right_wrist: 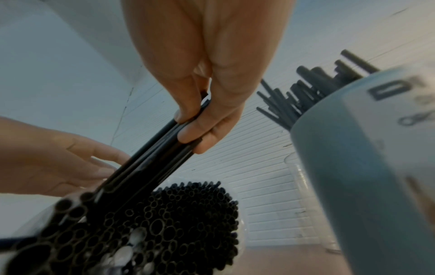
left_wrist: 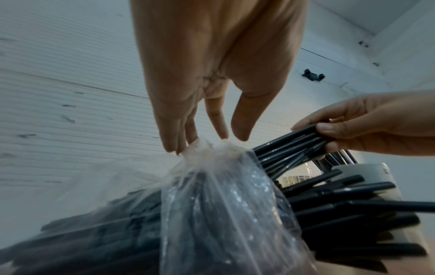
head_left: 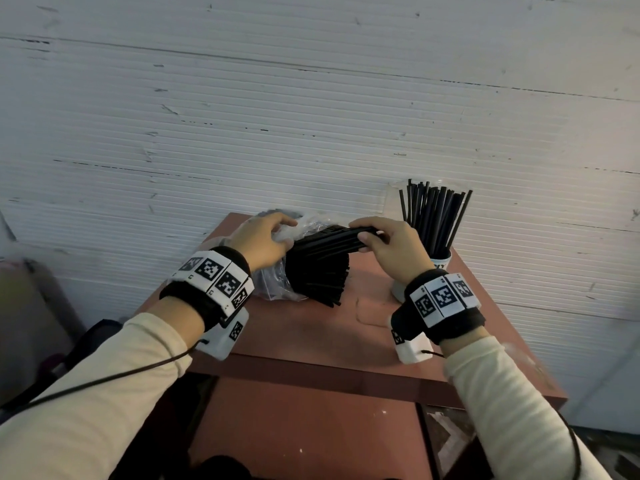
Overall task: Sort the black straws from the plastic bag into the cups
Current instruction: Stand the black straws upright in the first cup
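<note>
On red table (head_left: 311, 327) | left hand (head_left: 258, 242) pinches plastic bag (left_wrist: 212, 204) | right hand (head_left: 391, 249) grips straws (head_left: 332, 239) | filled cup (head_left: 438, 263) beside it.

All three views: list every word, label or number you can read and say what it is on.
"D": large dark letter on the white cup, rest of the print blurred.
Head view: the cup's print is too small to read.
Wristbands: black-and-white square code patterns, no words.
</note>
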`<state>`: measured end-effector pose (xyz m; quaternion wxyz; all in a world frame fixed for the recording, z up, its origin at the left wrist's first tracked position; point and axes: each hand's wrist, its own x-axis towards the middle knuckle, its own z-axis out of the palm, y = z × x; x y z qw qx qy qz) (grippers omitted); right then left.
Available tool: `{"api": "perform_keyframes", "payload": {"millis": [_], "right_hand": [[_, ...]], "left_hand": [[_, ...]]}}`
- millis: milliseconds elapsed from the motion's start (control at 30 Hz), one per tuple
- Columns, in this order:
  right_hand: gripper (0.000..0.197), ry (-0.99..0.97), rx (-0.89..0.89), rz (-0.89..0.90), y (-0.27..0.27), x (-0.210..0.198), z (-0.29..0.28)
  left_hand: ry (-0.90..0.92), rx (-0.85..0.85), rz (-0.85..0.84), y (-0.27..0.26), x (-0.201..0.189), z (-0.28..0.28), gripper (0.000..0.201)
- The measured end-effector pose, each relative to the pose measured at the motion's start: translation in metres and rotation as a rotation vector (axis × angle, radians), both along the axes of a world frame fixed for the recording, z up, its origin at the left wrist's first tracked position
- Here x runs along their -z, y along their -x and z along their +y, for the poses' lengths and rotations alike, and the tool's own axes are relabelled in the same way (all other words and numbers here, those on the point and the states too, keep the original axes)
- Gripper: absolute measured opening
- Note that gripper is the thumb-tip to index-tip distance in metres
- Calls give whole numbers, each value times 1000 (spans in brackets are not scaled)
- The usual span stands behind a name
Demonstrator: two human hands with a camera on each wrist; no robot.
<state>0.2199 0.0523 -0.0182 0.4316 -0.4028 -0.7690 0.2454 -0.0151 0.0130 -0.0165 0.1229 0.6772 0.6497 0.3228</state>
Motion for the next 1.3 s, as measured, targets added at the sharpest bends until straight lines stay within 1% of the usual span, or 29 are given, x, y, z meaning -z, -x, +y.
{"api": "perform_keyframes", "payload": {"millis": [67, 133, 167, 233, 300, 367, 433, 500, 533, 633, 733, 800, 900, 1000, 1067, 1167, 1233, 1300], "right_hand": [[24, -12, 13, -2, -10, -1, -1], [24, -46, 26, -30, -18, -3, -5], [24, -74, 35, -50, -20, -5, -7], [24, -129, 43, -70, -26, -10, -13], [25, -180, 36, -81, -30, -17, -19], [25, -234, 29, -111, -35, -24, -26], [25, -265, 20, -143, -42, -32, -32], [25, -273, 15, -183, -51, -42, -36], [24, -267, 11, -193, -56, -46, -38], [24, -239, -28, -133, -67, -64, -47], [32, -316, 10, -78, -70, -82, -58], [33, -386, 28, 4, -67, -94, -62], [34, -467, 22, 140, -63, -106, -65], [34, -537, 25, 206, -60, -115, -65], [31, -546, 24, 207, -60, -118, -64], [30, -539, 32, 158, -60, -116, -58], [29, -525, 64, 96, -59, -108, -52], [26, -490, 98, 1, -58, -95, -45]], "left_hand": [[-70, 6, 30, -11, -5, -5, 43], [-122, 59, 45, -26, -9, -8, 54], [-119, 99, 61, -34, -11, -8, 61], [-58, 171, 90, -50, -13, -3, 75], [6, 199, 136, -65, -15, 3, 80], [17, 211, 193, -78, -20, 7, 70], [-5, 213, 256, -89, -25, 10, 48], [-44, 220, 268, -99, -28, 12, 23], [-56, 236, 236, -103, -29, 14, 18], [-130, 291, 75, -115, -31, 18, 24], [-219, 333, -71, -133, -42, 16, 22], [-233, 385, -163, -149, -50, 13, 17], [-231, 468, -312, -167, -63, 7, 18], [-200, 514, -432, -177, -71, 6, 21], [-175, 539, -498, -181, -73, 5, 19], [-125, 587, -621, -183, -65, 6, 9], [-77, 584, -716, -183, -52, 10, 18], [6, 541, -771, -181, -34, 15, 25]]}}
